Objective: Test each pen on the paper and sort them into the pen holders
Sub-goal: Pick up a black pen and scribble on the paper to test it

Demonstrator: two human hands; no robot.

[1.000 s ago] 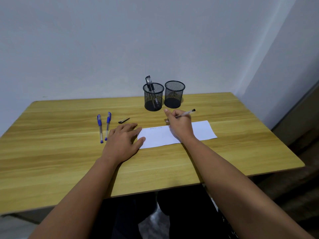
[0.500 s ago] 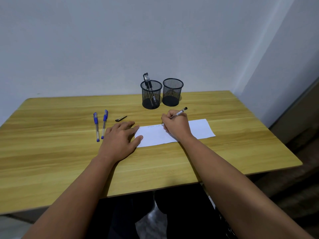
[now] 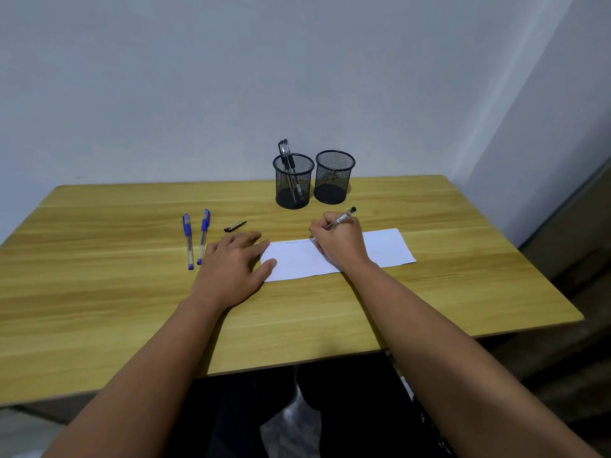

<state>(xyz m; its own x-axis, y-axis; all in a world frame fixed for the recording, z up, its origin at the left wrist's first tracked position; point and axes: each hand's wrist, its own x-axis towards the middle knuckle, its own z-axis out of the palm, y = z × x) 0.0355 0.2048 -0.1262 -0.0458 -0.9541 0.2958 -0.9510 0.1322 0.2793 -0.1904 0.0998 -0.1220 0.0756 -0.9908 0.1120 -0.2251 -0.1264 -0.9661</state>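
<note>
My right hand (image 3: 340,243) grips a clear pen (image 3: 344,217) with a black end, its tip down on the white paper (image 3: 386,247), where faint scribbles run along the top edge. My left hand (image 3: 233,264) lies flat, fingers spread, pressing the paper's left edge. Two blue-capped pens (image 3: 187,241) (image 3: 203,236) lie side by side left of that hand. A black pen cap (image 3: 235,226) rests beyond them. At the back stand two black mesh holders: the left holder (image 3: 293,181) has black pens in it, the right holder (image 3: 334,176) looks empty.
The wooden table (image 3: 99,309) meets a white wall at the back. Its right edge (image 3: 515,246) drops off beside a wall corner. My dark-clothed legs show below the front edge.
My right hand has come down from a raised pose onto the paper, and the pen has tilted into a writing grip. The left hand has stayed put.
</note>
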